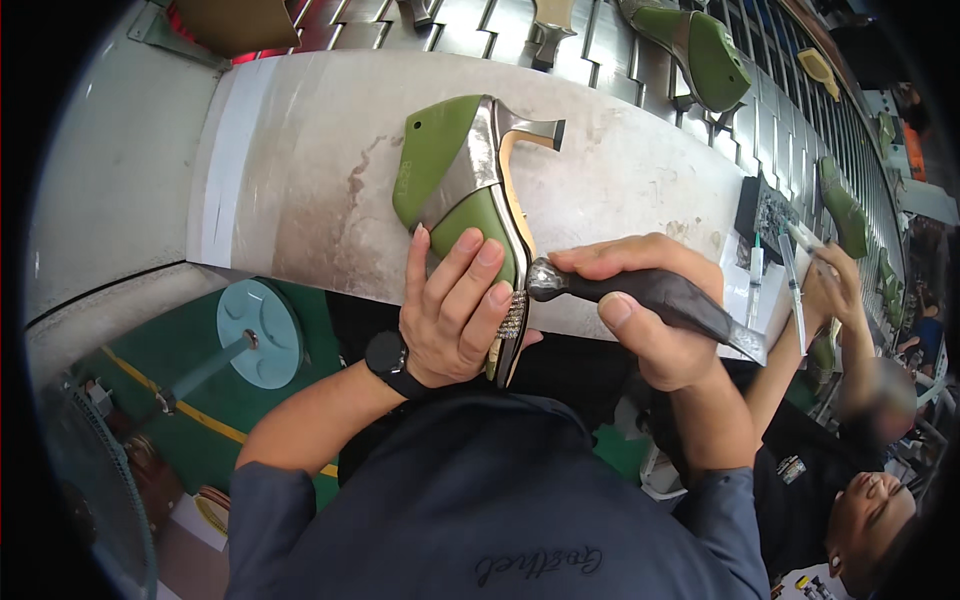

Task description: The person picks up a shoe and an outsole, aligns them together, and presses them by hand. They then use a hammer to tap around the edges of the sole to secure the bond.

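Observation:
A silver high-heeled shoe on a green shoe last lies on its side at the front edge of the white worktop, its heel pointing right and its toe toward me. My left hand grips its front part, fingers spread over the green last and the thumb hidden beneath. Sparkling stones band the strap near the toe. My right hand is closed round a dark, hammer-like metal tool with a round knob at one end and a flared flat end at the other. The knob touches or nearly touches the sole's edge.
Past the worktop runs a metal slat conveyor carrying more lasted shoes. At right, a co-worker's hand is near syringes and a black block. A round light-blue stool stands below left.

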`<state>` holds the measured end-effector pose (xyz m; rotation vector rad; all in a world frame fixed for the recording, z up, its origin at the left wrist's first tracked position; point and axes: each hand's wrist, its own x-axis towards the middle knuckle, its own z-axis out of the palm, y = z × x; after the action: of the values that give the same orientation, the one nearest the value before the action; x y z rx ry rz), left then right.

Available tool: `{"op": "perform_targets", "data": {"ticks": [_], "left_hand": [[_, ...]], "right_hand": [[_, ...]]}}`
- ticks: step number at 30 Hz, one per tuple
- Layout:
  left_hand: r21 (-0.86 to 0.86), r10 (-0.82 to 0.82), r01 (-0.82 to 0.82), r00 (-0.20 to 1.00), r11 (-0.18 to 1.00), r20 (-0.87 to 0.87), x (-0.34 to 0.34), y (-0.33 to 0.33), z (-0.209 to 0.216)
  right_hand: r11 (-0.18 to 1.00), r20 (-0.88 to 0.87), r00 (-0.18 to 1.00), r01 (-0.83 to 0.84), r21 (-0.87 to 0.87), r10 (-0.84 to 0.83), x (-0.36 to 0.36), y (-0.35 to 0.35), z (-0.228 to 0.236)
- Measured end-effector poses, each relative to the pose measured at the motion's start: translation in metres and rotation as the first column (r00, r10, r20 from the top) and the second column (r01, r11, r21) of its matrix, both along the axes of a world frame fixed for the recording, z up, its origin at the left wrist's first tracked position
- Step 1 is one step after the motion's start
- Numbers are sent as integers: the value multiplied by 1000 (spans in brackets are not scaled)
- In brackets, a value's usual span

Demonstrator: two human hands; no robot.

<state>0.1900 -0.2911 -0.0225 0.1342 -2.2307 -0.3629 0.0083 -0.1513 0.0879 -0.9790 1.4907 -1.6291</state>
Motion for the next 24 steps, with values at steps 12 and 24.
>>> {"op": "perform_targets", "data": {"ticks": [12, 24], "left_hand": [[21, -4, 4, 1000, 1000, 10, 6, -5, 0], [-35, -60, 63, 996, 997, 62, 8, -8, 4]], "right_hand": [[971, -592, 776, -236, 49, 218, 9, -13, 28], [975, -506, 834, -203, 89, 219, 83, 29, 4]]}}
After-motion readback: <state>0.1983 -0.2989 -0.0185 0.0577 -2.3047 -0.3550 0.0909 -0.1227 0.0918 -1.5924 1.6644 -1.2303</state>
